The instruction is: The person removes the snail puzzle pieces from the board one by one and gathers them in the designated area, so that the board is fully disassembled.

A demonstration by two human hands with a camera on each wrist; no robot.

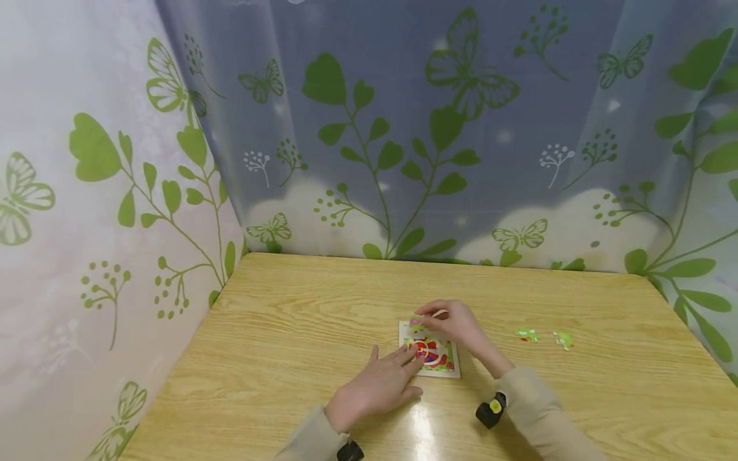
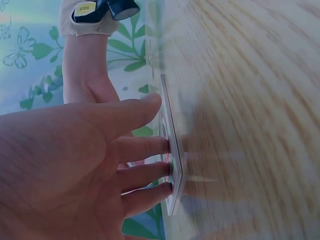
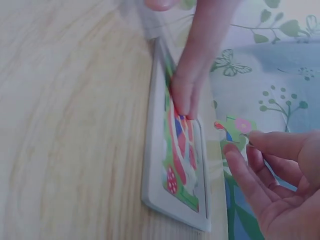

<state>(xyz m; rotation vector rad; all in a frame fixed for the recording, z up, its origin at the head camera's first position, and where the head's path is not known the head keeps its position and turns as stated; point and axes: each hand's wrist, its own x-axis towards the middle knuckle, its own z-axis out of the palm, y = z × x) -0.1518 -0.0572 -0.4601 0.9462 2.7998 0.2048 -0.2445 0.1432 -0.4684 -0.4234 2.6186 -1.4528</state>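
Note:
A small square jigsaw puzzle board (image 1: 455,373) with a pale raised frame lies flat on the table. Colourful pieces in red, blue and green fill part of it. My left hand (image 1: 377,385) lies over the board's near left side, its extended fingers touching the picture. Between thumb and finger my right hand (image 1: 455,322) pinches a green puzzle piece (image 3: 233,131) with a pink flower on it. That piece is held just above the board's far edge, tilted up in the right wrist view. The left fingers hide part of the picture.
Two loose green puzzle pieces (image 1: 527,334) lie to the right on the wooden table (image 1: 277,320). Curtains (image 1: 392,160) printed with leaves and butterflies stand behind the table and at its sides. A black wrist camera (image 1: 490,411) sits by the right sleeve.

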